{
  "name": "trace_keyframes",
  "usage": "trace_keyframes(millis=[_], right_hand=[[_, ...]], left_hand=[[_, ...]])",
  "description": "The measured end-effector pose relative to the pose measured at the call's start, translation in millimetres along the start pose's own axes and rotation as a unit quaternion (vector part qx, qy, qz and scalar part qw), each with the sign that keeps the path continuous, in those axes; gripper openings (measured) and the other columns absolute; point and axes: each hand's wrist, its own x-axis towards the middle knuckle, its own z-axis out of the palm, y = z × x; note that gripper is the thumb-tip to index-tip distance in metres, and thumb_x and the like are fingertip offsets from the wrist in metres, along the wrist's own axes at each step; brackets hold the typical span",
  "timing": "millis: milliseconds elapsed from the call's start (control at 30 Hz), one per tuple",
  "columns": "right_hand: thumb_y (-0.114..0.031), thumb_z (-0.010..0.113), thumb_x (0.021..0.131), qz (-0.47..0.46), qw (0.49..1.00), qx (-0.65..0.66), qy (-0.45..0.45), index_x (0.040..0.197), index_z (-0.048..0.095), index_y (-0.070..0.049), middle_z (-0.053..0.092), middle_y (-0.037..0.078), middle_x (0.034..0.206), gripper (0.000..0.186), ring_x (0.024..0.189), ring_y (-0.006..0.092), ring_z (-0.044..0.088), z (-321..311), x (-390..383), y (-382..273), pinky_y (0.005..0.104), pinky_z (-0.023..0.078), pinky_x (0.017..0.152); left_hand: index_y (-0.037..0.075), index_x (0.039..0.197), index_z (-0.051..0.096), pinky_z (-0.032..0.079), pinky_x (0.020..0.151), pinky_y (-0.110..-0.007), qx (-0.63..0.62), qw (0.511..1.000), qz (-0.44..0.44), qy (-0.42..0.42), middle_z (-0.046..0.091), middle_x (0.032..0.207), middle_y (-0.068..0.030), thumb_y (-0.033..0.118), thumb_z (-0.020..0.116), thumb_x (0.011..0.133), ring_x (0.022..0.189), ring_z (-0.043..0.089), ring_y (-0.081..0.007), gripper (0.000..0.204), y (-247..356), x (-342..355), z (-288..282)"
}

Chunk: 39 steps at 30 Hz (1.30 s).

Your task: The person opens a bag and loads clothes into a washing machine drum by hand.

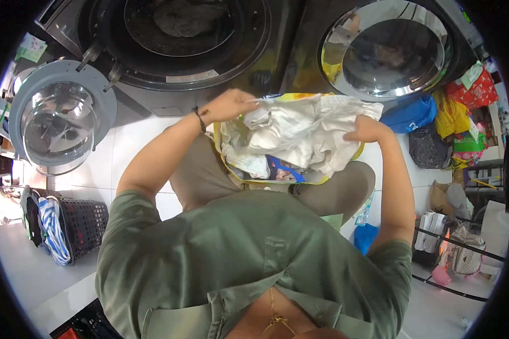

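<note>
A white garment [300, 127] is stretched between my two hands over a yellow-edged bag [219, 148]. With its fingers closed, my left hand [232, 105] grips the garment's upper left edge. At the opposite side my right hand [369, 129] pinches the cloth, thumb on top. Below the garment, more laundry shows inside the bag: pale cloth [249, 163] and a piece with a blue strap [288, 169]. The bag stands between my knees, and the garment hides much of its contents.
Ahead is a front-loading washer [186, 79] with its round door [104, 113] swung out to the left. Another machine's round door [393, 93] is closed at right. A dark laundry basket [87, 220] stands left; a blue bag [410, 116] and a black rack [464, 246] are at right.
</note>
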Motion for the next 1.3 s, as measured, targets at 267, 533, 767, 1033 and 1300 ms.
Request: trace_keyframes(millis=[267, 533, 767, 1033, 1300], right_hand=[[-0.023, 0.066, 0.083, -0.286, 0.874, 0.014, 0.393, 0.092, 0.065, -0.008, 0.065, 0.012, 0.090, 0.018, 0.076, 0.0306, 0.065, 13, -49, -116, 0.0406, 0.050, 0.070], [-0.012, 0.057, 0.078, -0.281, 0.918, -0.089, 0.266, 0.094, 0.059, -0.007, 0.058, 0.006, 0.076, 0.016, 0.067, 0.0255, 0.064, 62, -89, -139, 0.0397, 0.050, 0.062], [-0.021, 0.070, 0.077, -0.227, 0.959, -0.030, 0.167, 0.091, 0.062, -0.007, 0.063, 0.011, 0.072, 0.022, 0.060, 0.0303, 0.062, 109, -95, -126, 0.0404, 0.049, 0.053], [-0.014, 0.068, 0.082, -0.152, 0.933, 0.257, 0.202, 0.102, 0.062, -0.004, 0.066, 0.007, 0.084, 0.023, 0.071, 0.0197, 0.062, 169, -34, -112, 0.0342, 0.049, 0.064], [-0.007, 0.066, 0.086, -0.065, 0.767, 0.620, 0.152, 0.111, 0.063, -0.001, 0.068, 0.004, 0.100, 0.026, 0.086, 0.0112, 0.063, 73, -67, -130, 0.0282, 0.051, 0.079]], left_hand=[[0.002, 0.099, 0.068, 0.042, 0.061, -0.026, -0.041, 0.997, 0.067, -0.016, 0.058, 0.069, 0.0006, 0.039, 0.058, 0.096, 0.069, 0.048, -0.0056, 0.039, 98, 9, 3], [0.012, 0.090, 0.068, 0.049, 0.056, -0.038, 0.322, 0.873, 0.340, 0.139, 0.065, 0.074, -0.0083, 0.025, 0.071, 0.079, 0.067, 0.063, -0.0287, 0.016, 115, -12, 31], [0.012, 0.078, 0.062, 0.050, 0.052, -0.036, 0.272, 0.854, 0.431, 0.100, 0.059, 0.066, -0.0023, 0.017, 0.063, 0.074, 0.060, 0.064, -0.0232, 0.007, 124, -27, 87], [0.015, 0.087, 0.063, 0.040, 0.082, -0.036, 0.264, 0.836, 0.463, 0.133, 0.056, 0.074, 0.0053, 0.028, 0.065, 0.076, 0.080, 0.057, -0.0141, 0.017, 138, -15, 138], [0.005, 0.144, 0.033, 0.024, 0.111, -0.048, 0.031, 0.919, 0.337, 0.200, 0.032, 0.147, -0.0239, 0.069, 0.080, 0.052, 0.136, 0.031, -0.0396, 0.122, 63, -29, 97]])
